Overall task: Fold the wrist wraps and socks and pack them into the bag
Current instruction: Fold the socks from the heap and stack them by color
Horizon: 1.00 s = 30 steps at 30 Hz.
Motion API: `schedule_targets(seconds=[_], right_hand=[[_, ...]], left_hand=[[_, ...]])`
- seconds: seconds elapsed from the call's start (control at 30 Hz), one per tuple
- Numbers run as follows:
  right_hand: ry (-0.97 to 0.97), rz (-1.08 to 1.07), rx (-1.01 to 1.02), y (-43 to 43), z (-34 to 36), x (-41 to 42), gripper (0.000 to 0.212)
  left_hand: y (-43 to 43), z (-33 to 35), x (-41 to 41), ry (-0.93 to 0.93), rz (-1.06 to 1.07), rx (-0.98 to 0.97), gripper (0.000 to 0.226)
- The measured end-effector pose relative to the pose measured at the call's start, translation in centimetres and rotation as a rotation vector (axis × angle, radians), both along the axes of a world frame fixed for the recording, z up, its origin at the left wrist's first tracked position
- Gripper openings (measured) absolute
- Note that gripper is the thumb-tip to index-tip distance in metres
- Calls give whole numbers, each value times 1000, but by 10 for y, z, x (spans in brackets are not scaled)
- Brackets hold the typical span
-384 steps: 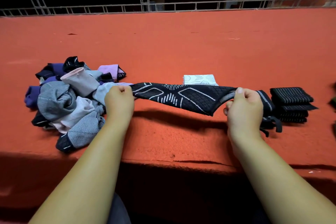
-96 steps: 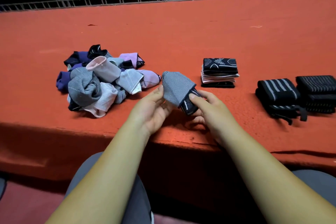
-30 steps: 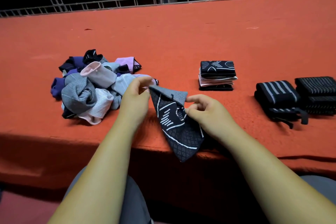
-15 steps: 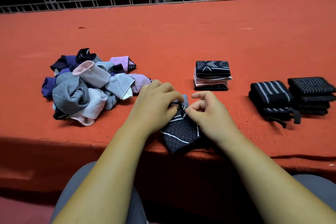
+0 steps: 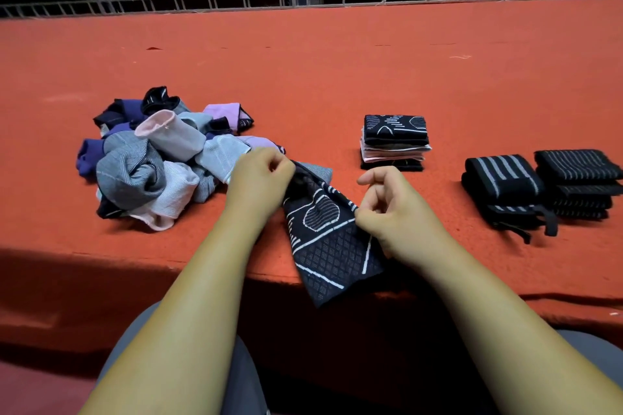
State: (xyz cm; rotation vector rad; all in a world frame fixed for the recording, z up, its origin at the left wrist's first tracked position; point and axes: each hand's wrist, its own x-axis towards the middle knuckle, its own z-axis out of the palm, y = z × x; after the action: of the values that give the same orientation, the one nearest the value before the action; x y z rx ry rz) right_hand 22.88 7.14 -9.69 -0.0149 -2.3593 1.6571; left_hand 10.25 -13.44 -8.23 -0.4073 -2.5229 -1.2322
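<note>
Both of our hands are on one black sock (image 5: pixel 330 239) with white line patterns. It lies at the near edge of the orange-red table (image 5: pixel 337 71), in the centre of our view. Our left hand (image 5: pixel 259 178) is curled tight round the sock's upper end, at the sock's 11 o'clock, and a grey part of the cloth shows just past the knuckles. Our right hand (image 5: pixel 391 209) pinches the sock's right edge at its 3 o'clock between thumb and bent fingers, with the forefinger crooked above the cloth. Between the two grips the sock is spread out on a slant. Its lower end droops over the table's front lip toward 6 o'clock.

From the sock, a pile of loose socks (image 5: pixel 151 162) sits at 10 o'clock, just beside our left hand. It is a heap of grey striped, pale pink, lilac, purple and black pieces. At 1 o'clock, apart from our right hand, stands a squared-up stack of folded socks (image 5: pixel 394 141), with a black white-lined one on top and pale pink layers under it. At 3 o'clock, further out along the table, lie the wrist wraps (image 5: pixel 502 185). They are black with grey stripes, folded into two low stacks close side by side, and a few black strap ends poke out at their near side.

At 12 o'clock, past the table's far edge, a metal railing (image 5: pixel 303 0) runs across in front of darkness. At 6 o'clock, below the table, we see our grey trousers (image 5: pixel 236 381).
</note>
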Motion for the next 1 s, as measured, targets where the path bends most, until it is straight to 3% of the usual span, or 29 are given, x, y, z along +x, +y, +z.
schedule_targets(seconds=[0.1, 0.17, 0.27, 0.33, 0.37, 0.47, 0.57, 0.7, 0.83, 1.0], right_hand=[[-1, 54, -127, 3, 4, 5, 43], [3, 82, -199, 2, 5, 5, 42], [-27, 125, -249, -3, 9, 7, 31], [-69, 70, -196, -7, 14, 9, 10], [-69, 23, -139, -8, 16, 10, 10], [4, -92, -18, -7, 19, 7, 35], [-21, -70, -76, -8, 26, 5, 38], [52, -53, -100, -6, 26, -5, 17], [109, 11, -6, 1, 27, -11, 16], [259, -93, 123, 4, 26, -23, 10]], left_hand=[[-13, 11, -8, -117, 119, 272, 38], [-13, 16, -6, -135, 20, 381, 36], [0, 20, 13, -164, -228, 503, 17], [6, 24, 26, -128, -374, 510, 14], [8, 27, 29, -110, -434, 507, 14], [8, 31, 32, -75, -575, 512, 14], [9, 32, 33, -80, -657, 565, 15], [11, 29, 33, -142, -710, 660, 15], [15, 28, 34, -171, -725, 678, 16], [15, 27, 32, -128, -688, 614, 16]])
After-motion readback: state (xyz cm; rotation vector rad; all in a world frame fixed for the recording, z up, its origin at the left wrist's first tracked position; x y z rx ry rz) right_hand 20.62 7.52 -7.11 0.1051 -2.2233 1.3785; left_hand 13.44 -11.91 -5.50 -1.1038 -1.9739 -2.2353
